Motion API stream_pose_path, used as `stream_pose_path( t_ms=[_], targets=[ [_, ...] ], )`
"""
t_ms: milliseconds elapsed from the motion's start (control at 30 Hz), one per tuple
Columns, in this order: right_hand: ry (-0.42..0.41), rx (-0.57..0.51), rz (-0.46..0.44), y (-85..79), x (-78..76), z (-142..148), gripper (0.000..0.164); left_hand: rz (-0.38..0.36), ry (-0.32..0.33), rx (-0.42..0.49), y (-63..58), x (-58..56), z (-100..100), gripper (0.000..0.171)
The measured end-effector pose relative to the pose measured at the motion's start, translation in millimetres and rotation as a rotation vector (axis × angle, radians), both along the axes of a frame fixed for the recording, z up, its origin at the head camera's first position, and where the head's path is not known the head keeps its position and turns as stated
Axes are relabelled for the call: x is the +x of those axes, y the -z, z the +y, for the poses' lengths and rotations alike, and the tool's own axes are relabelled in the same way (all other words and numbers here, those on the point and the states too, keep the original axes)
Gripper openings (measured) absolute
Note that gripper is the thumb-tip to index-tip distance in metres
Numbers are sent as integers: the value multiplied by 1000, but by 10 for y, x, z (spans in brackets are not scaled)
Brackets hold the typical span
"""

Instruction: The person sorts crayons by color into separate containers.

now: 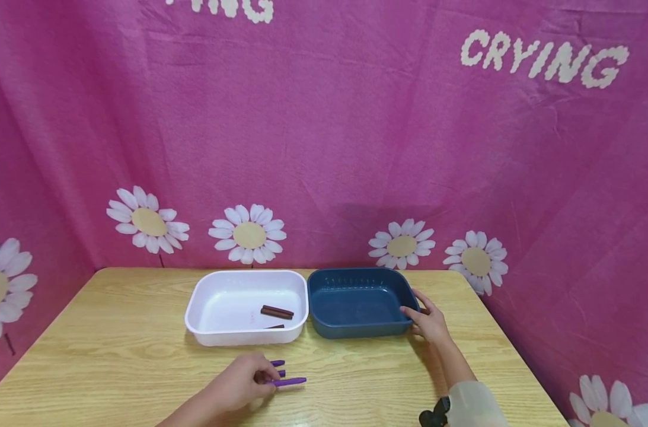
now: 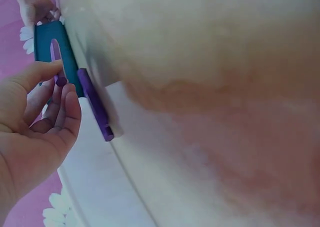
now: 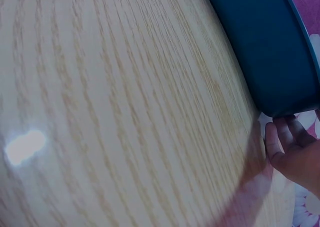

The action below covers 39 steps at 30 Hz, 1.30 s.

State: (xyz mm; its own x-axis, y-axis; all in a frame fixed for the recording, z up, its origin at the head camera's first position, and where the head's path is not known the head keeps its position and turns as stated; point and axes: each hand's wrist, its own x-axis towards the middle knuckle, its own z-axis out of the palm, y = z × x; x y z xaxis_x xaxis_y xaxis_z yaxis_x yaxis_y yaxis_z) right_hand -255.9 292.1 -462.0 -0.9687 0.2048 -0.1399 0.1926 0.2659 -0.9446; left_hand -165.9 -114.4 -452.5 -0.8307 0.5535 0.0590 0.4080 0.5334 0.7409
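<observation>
My left hand (image 1: 242, 381) pinches a slim purple crayon (image 1: 291, 382) between thumb and fingers, low over the table. Beyond it lie two more purple crayons (image 1: 278, 362), partly hidden by the hand. One of these crayons (image 2: 95, 104) shows beside the fingers in the left wrist view. At the right end of a dark blue tray (image 1: 358, 332), my right hand (image 1: 433, 325) grips the rim, thumb over the edge and fingers along the outer wall. In the right wrist view, the fingers of that hand (image 3: 295, 149) meet the tray's lower corner.
A white tray (image 1: 243, 340) stands left of the blue one, their sides close together. Several dark brown sticks (image 1: 277, 311) lie in its right part. The wooden table (image 1: 115, 350) ends at a pink flowered cloth (image 1: 324, 148) behind and at the sides.
</observation>
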Motion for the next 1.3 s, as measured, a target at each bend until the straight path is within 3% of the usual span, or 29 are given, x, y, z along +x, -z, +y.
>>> stream_pose_path(
  t_ms=[500,667,1033,1300],
  targets=[
    [16,-19,7,27,-3,-1,65,88,-57,49,-285,-180,114,9],
    [10,-11,4,24,9,-3,66,158,-76,41,-335,-248,158,9],
    [12,-9,0,31,3,2,65,207,-65,82,-406,-378,246,9],
    [10,-14,-5,25,-4,6,65,162,-81,90,-456,-498,401,9]
  ],
)
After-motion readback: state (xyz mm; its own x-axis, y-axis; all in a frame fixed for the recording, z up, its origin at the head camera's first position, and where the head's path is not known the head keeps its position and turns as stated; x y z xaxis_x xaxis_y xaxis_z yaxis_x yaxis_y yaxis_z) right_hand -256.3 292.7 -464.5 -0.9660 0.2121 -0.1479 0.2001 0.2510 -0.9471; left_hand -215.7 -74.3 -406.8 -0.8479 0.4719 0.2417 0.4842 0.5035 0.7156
